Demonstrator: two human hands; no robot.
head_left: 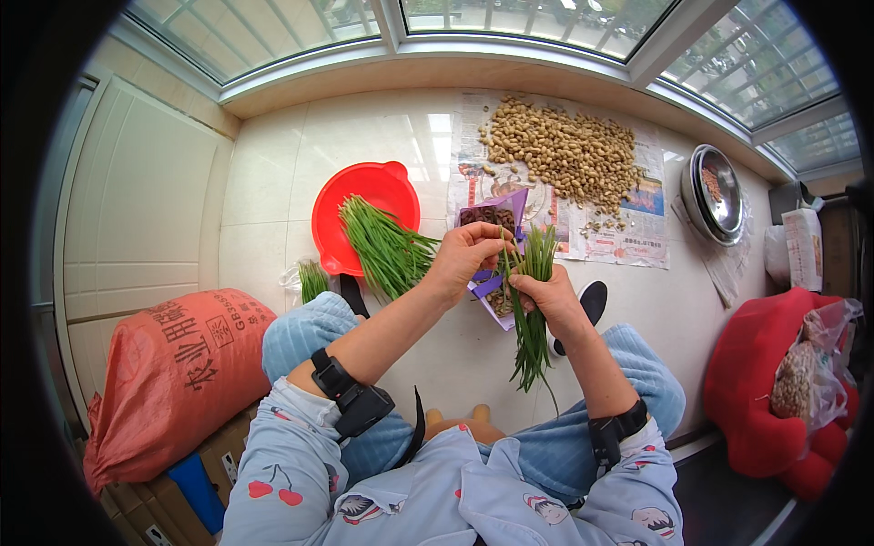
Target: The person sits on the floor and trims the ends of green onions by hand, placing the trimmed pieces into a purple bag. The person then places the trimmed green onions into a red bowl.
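Observation:
In my right hand (553,296) is a bunch of green garlic chives (531,341), held upright with the long leaves hanging below the fist. My left hand (462,259) is closed in a pinch at the bunch's upper end, on what looks like a single chive stalk. Under both hands stands a purple box (517,202) with dark brown bits in one part; my hands and the chives hide some of it. To the left, a red plastic basin (330,238) carries a large pile of chives (387,244) that spills over its rim towards me.
Peanuts (564,150) lie spread on newspaper (651,237) by the window. Metal bowls (722,196) stand at the right, beyond a red plush seat (742,382). An orange woven sack (182,373) leans at left. A small chive bunch (312,280) lies near my left knee.

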